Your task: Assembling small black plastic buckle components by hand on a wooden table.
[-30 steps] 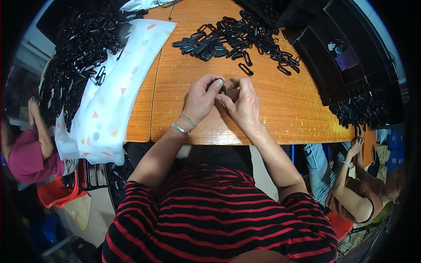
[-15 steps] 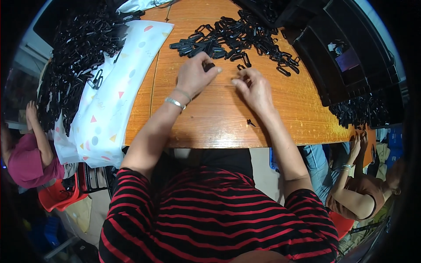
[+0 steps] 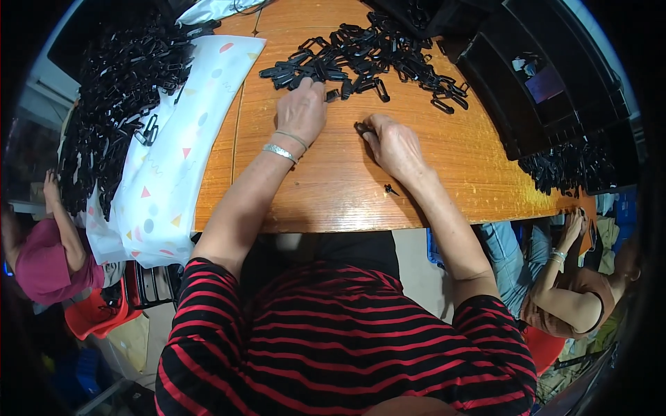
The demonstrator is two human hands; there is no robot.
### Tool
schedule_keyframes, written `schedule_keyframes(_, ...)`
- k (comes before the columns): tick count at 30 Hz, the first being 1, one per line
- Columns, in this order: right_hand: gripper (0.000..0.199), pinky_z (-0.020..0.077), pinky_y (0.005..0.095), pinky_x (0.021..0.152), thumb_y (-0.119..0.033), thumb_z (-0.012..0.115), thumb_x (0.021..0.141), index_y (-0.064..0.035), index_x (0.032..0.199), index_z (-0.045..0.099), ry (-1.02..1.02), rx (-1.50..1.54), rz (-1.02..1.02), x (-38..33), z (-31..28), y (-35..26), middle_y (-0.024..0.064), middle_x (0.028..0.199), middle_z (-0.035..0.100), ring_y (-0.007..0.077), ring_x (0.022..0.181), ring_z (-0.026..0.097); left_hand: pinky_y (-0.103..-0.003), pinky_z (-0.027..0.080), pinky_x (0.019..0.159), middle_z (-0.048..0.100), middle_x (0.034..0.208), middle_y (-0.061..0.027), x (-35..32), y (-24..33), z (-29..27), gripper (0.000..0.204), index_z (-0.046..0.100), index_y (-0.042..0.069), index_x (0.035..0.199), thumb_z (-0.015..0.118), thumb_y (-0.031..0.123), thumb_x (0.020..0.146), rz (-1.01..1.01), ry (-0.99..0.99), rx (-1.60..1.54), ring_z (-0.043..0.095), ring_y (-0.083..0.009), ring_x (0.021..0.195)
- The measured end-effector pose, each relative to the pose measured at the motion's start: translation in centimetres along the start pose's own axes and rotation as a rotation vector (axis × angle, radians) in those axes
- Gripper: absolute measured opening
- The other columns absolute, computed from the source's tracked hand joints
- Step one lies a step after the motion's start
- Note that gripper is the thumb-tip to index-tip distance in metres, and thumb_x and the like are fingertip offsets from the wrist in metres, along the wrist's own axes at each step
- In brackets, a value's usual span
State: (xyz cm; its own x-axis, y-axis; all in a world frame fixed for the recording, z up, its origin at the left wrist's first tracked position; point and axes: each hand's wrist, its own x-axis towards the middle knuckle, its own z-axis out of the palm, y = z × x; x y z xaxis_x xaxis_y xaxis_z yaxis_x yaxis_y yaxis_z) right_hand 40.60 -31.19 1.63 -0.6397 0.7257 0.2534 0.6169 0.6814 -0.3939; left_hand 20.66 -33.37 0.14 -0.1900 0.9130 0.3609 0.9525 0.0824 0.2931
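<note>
A heap of small black plastic buckle pieces (image 3: pixel 368 55) lies spread over the far part of the wooden table (image 3: pixel 333 187). My left hand (image 3: pixel 303 111) reaches forward with its fingertips on a black piece at the near edge of that heap. My right hand (image 3: pixel 393 144) rests on the table closer to me, pinching a small black piece (image 3: pixel 362 128) between thumb and fingers. A tiny black bit (image 3: pixel 390 188) lies loose on the wood just beside my right wrist. A metal bracelet circles my left wrist.
A patterned white cloth (image 3: pixel 180 145) on the left carries a big mound of black pieces (image 3: pixel 118 97). Black trays (image 3: pixel 548 90) stand at the right, more black pieces (image 3: pixel 565 166) beside them. One person sits at the left (image 3: pixel 41 256), another at the right (image 3: pixel 569 291).
Both hands were together at the table's middle, then parted. My left hand moved forward to the heap's edge; my right hand shifted forward and slightly right with a small piece.
</note>
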Motion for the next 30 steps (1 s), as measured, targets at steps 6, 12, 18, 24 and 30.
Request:
schedule_keyframes(6, 0.013, 0.0519, 0.0427, 0.065, -0.009, 0.066, 0.083, 0.0006, 0.091, 0.064, 0.025, -0.027, 0.038, -0.9, 0.6, 0.1, 0.0174, 0.087, 0.061, 0.0359, 0.073, 0.063, -0.04, 0.05, 0.064, 0.062, 0.091, -0.0094, -2.1, 0.3, -0.6, 0.015, 0.062, 0.005, 0.088, 0.07, 0.014, 0.078, 0.044, -0.02, -0.186, 0.063, -0.0289, 0.076)
schedule_keyframes(12, 0.02, 0.0521, 0.0403, 0.067, -0.011, 0.069, 0.082, -0.0002, 0.098, 0.065, -0.046, -0.042, -0.014, -1.6, -0.3, -0.3, 0.0157, 0.09, 0.061, 0.0331, 0.076, 0.063, -0.026, 0.049, 0.057, 0.061, 0.078, -0.0021, -4.1, 0.6, -1.3, 0.02, 0.062, 0.001, 0.104, 0.066, 0.011, 0.087, -0.35, -0.183, -1.267, 0.061, -0.012, 0.067)
schedule_keyframes(18, 0.022, 0.0505, 0.0302, 0.064, -0.011, 0.069, 0.084, 0.0009, 0.101, 0.063, 0.156, 0.315, 0.088, -1.1, -0.9, -3.1, 0.0111, 0.091, 0.061, 0.0194, 0.073, 0.063, -0.02, 0.044, 0.051, 0.062, 0.09, -0.0032, -5.5, 1.8, -3.4, 0.023, 0.061, -0.001, 0.109, 0.065, 0.01, 0.088, -0.442, -0.239, -1.482, 0.058, -0.0078, 0.063)
schedule_keyframes(24, 0.018, 0.049, 0.0258, 0.062, -0.007, 0.066, 0.086, 0.0011, 0.102, 0.062, 0.257, 0.517, 0.087, -0.5, -0.7, -4.8, 0.0079, 0.089, 0.06, 0.0122, 0.072, 0.06, -0.019, 0.044, 0.055, 0.061, 0.093, -0.0028, -6.0, 2.0, -4.1, 0.023, 0.061, 0.0, 0.11, 0.064, 0.009, 0.089, -0.339, -0.23, -1.474, 0.058, -0.0072, 0.065)
schedule_keyframes(30, 0.017, 0.0484, 0.0266, 0.06, -0.007, 0.068, 0.084, 0.0011, 0.099, 0.063, 0.234, 0.45, 0.002, -0.5, -0.5, -4.9, 0.0079, 0.086, 0.059, 0.0136, 0.069, 0.059, -0.018, 0.044, 0.056, 0.062, 0.091, -0.0025, -6.5, 1.7, -4.1, 0.023, 0.062, -0.001, 0.11, 0.063, 0.01, 0.09, -0.276, -0.161, -1.382, 0.058, -0.0065, 0.067)
